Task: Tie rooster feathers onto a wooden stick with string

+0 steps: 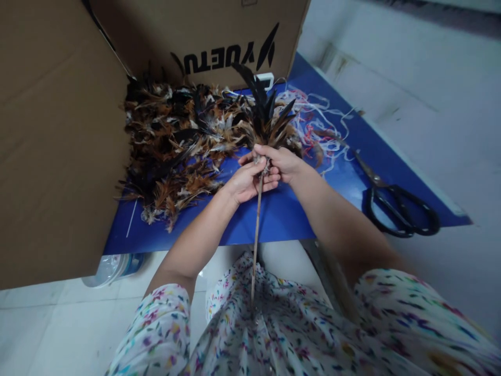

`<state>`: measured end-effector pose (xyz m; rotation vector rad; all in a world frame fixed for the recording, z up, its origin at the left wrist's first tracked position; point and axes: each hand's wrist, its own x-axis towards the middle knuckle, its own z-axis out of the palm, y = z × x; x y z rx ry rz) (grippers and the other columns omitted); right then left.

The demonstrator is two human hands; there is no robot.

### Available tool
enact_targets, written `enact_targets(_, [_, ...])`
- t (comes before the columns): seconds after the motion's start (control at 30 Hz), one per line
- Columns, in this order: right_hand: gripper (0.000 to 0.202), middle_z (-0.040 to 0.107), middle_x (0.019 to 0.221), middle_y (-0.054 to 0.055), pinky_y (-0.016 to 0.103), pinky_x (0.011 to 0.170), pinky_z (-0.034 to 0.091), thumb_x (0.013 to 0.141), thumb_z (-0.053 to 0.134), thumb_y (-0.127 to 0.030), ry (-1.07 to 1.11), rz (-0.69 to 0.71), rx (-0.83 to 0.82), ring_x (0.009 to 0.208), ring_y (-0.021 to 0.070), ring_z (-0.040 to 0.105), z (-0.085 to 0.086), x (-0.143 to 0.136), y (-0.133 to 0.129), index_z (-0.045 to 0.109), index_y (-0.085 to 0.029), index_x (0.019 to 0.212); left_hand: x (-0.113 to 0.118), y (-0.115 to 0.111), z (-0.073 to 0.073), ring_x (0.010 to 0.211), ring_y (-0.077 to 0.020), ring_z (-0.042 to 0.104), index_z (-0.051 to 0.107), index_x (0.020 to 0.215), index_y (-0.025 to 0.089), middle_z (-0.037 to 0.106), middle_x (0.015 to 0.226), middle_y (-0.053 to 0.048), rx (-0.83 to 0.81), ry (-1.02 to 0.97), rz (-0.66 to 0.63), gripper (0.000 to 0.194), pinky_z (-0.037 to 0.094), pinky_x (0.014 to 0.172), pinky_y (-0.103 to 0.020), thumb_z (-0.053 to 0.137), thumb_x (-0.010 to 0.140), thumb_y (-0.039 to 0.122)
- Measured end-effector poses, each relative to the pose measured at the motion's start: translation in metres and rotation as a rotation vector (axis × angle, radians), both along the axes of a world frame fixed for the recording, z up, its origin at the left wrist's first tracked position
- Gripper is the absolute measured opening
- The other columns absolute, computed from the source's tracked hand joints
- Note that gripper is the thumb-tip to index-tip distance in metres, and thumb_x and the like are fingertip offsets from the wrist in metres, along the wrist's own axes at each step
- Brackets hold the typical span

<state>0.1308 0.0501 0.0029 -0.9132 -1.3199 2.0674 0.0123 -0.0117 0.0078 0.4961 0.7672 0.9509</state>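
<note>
A smooth, glossy blue worktop (284, 222) carries a broad, shaggy heap of brown, black and whitish feathers (168, 136) across its left part. Beyond the heap, a large brown cardboard box with black printed lettering (235, 31) stands along the far side. Toward the right lies a loose tangle of white and pink strings (313, 117); metal scissors with black looped handles (378, 183) lie beside it, blades pointing into the strands.

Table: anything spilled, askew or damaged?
Mainly the strings, in a loose tangle right of the feather pile. The scissors have their handles by the table's near edge, maybe easily knocked. Lettering on the box is upside down. The held feathered stick shows no obvious damage.
</note>
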Motion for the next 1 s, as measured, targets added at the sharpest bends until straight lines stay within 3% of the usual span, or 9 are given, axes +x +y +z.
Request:
enact_targets(0.1, [0.038,0.056,0.046,-0.001,0.021,0.045,0.048,0.079,0.071,-0.051,0.042,-0.012,0.013,0.045,0.0112,0.053,-0.003,-0.002,0.002,0.072,-0.013,0.082,0.0,0.001,0.0,0.039,-0.0023,0.041,0.049,0.077,0.015,0.052,0.062,0.003,0.011,-0.076,-0.019,0.022,0.031,0.037,-0.012,0.05,0.098,0.022])
enact_targets(0.2, [0.037,0.072,0.073,0.008,0.027,0.06,0.057,0.074,0.076,-0.052,0.069,-0.057,0.03,0.068,0.0177,0.067,-0.007,-0.004,0.002,0.067,-0.017,0.072,-0.001,0.002,-0.001,0.036,-0.0008,0.029,0.042,0.073,0.017,0.038,0.058,0.007,-0.013,-0.123,-0.026,0.026,0.019,0.034,-0.01,0.053,0.096,0.023])
enact_targets(0.4, [0.037,0.073,0.078,0.008,0.032,0.07,0.059,0.071,0.079,-0.053,0.057,-0.143,0.136,0.081,0.0228,0.071,-0.009,-0.005,0.0,0.065,-0.019,0.071,0.001,0.001,0.0,0.037,-0.0003,0.026,0.046,0.074,0.016,0.033,0.06,0.007,-0.095,-0.183,-0.023,0.025,0.016,0.034,-0.01,0.052,0.097,0.023])
enact_targets(0.57, [0.038,0.071,0.068,0.008,0.031,0.061,0.057,0.079,0.067,-0.055,-0.034,-0.063,0.076,0.068,0.0195,0.068,-0.004,-0.001,-0.001,0.071,-0.018,0.078,0.0,-0.001,0.007,0.036,-0.0012,0.025,0.047,0.071,0.015,0.033,0.06,0.006,-0.147,-0.275,-0.053,0.031,0.017,0.031,-0.011,0.05,0.098,0.031])
enact_targets(0.8, [0.04,0.077,0.098,0.01,0.031,0.071,0.05,0.084,0.061,-0.055,-0.127,-0.108,0.199,0.099,0.019,0.07,-0.001,-0.003,-0.002,0.065,-0.02,0.066,0.005,-0.002,0.007,0.034,-0.0009,0.024,0.041,0.069,0.017,0.032,0.057,0.007,-0.118,-0.225,0.007,0.032,0.015,0.031,-0.01,0.047,0.099,0.028])
enact_targets(1.0, [0.038,0.077,0.097,0.008,0.035,0.075,0.054,0.075,0.068,-0.06,-0.211,-0.139,0.239,0.101,0.0227,0.07,-0.011,0.0,0.007,0.065,-0.022,0.071,0.008,-0.003,0.006,0.033,0.0001,0.021,0.038,0.07,0.018,0.028,0.055,0.009,-0.095,-0.146,0.07,0.031,0.013,0.031,-0.009,0.051,0.097,0.025])
